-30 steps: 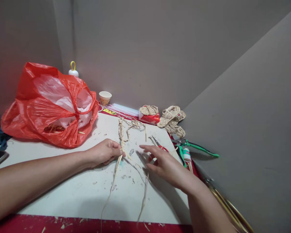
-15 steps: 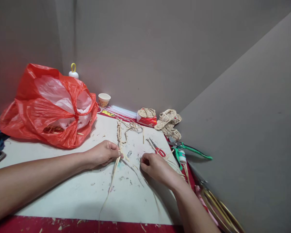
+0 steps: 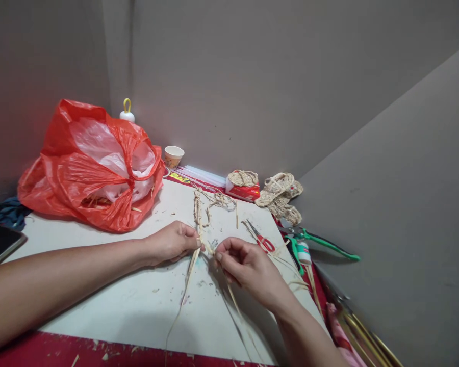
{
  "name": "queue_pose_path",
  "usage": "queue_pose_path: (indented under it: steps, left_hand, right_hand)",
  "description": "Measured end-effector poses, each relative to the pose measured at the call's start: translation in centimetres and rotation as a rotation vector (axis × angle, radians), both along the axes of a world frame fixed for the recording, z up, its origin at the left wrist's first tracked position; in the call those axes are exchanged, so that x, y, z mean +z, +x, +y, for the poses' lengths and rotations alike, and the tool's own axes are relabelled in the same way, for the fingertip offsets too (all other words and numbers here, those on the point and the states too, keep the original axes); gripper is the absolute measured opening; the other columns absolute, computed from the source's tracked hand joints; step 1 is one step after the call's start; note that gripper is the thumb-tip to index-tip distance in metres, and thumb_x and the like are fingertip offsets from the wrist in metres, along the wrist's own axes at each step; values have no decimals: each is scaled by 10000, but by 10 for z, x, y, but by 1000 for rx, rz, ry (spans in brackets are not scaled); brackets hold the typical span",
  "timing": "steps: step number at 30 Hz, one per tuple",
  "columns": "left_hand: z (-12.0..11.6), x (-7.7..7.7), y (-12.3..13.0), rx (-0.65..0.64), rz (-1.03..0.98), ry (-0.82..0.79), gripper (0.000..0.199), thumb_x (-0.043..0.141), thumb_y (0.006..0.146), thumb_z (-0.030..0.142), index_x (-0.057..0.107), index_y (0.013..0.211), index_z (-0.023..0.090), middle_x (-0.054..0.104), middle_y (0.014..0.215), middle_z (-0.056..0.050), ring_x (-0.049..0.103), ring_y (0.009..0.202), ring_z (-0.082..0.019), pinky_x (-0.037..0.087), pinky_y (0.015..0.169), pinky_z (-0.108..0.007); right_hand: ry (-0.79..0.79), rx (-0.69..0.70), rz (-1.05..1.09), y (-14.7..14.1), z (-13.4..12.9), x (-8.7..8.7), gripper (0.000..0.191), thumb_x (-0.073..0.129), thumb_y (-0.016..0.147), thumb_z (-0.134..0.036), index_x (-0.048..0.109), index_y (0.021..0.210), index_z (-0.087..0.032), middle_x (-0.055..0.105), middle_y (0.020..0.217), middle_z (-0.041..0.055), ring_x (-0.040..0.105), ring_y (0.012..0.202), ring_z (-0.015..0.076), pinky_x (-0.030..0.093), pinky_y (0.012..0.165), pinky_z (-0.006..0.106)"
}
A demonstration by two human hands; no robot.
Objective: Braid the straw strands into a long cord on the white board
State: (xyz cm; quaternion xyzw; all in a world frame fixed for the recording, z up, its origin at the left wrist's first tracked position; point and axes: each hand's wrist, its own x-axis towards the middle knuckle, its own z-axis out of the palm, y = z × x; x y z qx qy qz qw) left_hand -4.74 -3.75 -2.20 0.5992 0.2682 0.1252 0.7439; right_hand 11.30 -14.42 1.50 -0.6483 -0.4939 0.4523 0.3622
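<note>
A pale braided straw strip (image 3: 197, 208) lies on the white board, its near end between my hands. My left hand (image 3: 180, 242) pinches that end, where loose straw strands (image 3: 188, 278) trail toward the board's front edge. Close by on the right, my right hand (image 3: 241, 262) has thumb and fingers closed on a straw strand (image 3: 235, 302), which runs down past the hand toward me. Thin straw cord (image 3: 222, 200) is heaped beyond the hands. Red-handled scissors (image 3: 265, 243) rest just past my right hand.
A big red plastic bag (image 3: 87, 193) sits at the left, near a phone (image 3: 2, 244). Along the back stand a paper cup (image 3: 173, 158), a red packet (image 3: 242, 191) and small woven straw sandals (image 3: 279, 191). Green-handled shears (image 3: 331, 245) and a white bottle (image 3: 303, 253) are at the right, beside the wall.
My right hand has come closer to my left and taken hold of a straw strand, drawing it toward the right. My left hand still pinches the braid. The whole view has shifted slightly.
</note>
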Motion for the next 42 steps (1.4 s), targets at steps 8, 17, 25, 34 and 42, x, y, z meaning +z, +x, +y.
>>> queue_pose_path:
  steps: [8, 17, 25, 34, 42]
  left_hand:
    - [-2, 4, 3, 14, 24, -2, 238, 616, 716, 366, 543, 653, 148, 314, 377, 96, 204, 344, -40, 110, 376, -224]
    - [-4, 4, 3, 41, 16, 2, 193, 596, 719, 306, 535, 642, 140, 324, 385, 98, 205, 353, -30, 118, 398, -211]
    - [-5, 7, 4, 50, 14, -17, 164, 582, 736, 255, 527, 631, 143, 318, 375, 102, 210, 357, -30, 143, 402, -199]
    - [-5, -2, 6, 39, -56, -15, 206, 604, 710, 304, 603, 675, 100, 577, 599, -11, 430, 520, -70, 307, 512, -198]
    - [-3, -1, 5, 40, 26, 125, 218, 583, 722, 322, 550, 647, 120, 420, 528, 61, 309, 492, -54, 233, 487, -195]
  right_hand:
    - [24, -16, -92, -6, 7, -14, 178, 563, 769, -319, 542, 702, -155, 446, 499, -51, 358, 444, 73, 260, 431, 201]
    - [28, -7, -95, -7, 13, -20, 205, 593, 739, -322, 516, 638, -161, 417, 552, -48, 343, 510, 88, 268, 480, 222]
    - [118, -31, -155, -5, 23, -19, 187, 637, 721, -311, 532, 765, -164, 478, 654, -33, 409, 590, 104, 337, 547, 224]
    - [-225, 256, 165, 4, 33, -14, 382, 601, 742, -521, 473, 683, -167, 443, 572, -58, 353, 443, 58, 291, 463, 209]
    - [-33, 392, -102, 10, 31, -12, 373, 430, 873, -480, 457, 671, -167, 327, 620, -45, 288, 573, 96, 277, 521, 220]
